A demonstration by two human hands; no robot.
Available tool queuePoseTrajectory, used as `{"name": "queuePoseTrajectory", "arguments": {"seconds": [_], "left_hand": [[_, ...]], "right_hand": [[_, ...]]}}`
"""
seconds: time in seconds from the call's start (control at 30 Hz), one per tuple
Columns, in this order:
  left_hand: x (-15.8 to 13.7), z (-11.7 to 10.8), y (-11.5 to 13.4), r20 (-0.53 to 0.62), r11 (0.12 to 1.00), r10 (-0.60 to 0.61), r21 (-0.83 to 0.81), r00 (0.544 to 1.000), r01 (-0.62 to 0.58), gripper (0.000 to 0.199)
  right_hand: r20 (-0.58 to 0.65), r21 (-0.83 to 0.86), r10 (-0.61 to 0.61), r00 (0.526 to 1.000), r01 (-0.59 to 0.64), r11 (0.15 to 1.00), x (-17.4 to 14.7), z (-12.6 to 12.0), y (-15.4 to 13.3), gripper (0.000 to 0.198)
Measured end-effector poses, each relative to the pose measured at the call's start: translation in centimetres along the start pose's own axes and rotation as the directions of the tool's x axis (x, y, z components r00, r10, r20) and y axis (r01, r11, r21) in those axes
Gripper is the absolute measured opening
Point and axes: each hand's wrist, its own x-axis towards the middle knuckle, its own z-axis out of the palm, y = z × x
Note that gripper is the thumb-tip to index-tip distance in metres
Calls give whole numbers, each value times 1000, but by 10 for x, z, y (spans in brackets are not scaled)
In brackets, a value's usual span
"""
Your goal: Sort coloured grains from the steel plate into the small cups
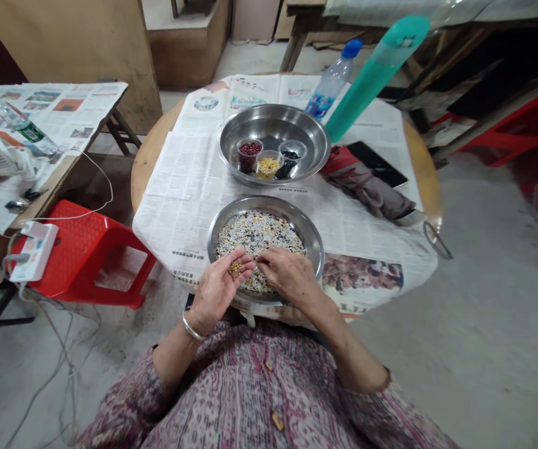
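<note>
My left hand (219,280) is palm up over the near edge of a steel basin (316,234), cupping a small heap of yellow beans (235,266). Beside it my right hand (287,274) is bent down with fingertips pinched together; whatever they hold is too small to make out. A mix of white grains (259,234) with yellow, red and black beans covers the basin's floor. Behind it, a larger steel basin (318,134) holds clear cups of red beans (250,149), yellow beans (269,166) and black beans (289,156).
Newspaper (184,187) covers the round table (144,156). At the back right stand a bottle (331,78) and a tall green cylinder (376,81). A folded umbrella (371,187) and dark phone (377,164) lie right. A red stool (86,249) with a power strip (35,252) stands left.
</note>
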Motion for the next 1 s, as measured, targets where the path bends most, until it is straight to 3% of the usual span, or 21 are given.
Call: {"name": "queuePoseTrajectory", "arguments": {"seconds": [0.3,1.0], "left_hand": [[0,-2,-1,2,1000,2,0,1000,-2,20],[1,0,-1,-7,1000,-3,-9,1000,3,21]], "right_hand": [[55,-123,-5,998,12,992,3,2,-6,18],[-39,-106,32,999,-36,994,3,13,-2,17]]}}
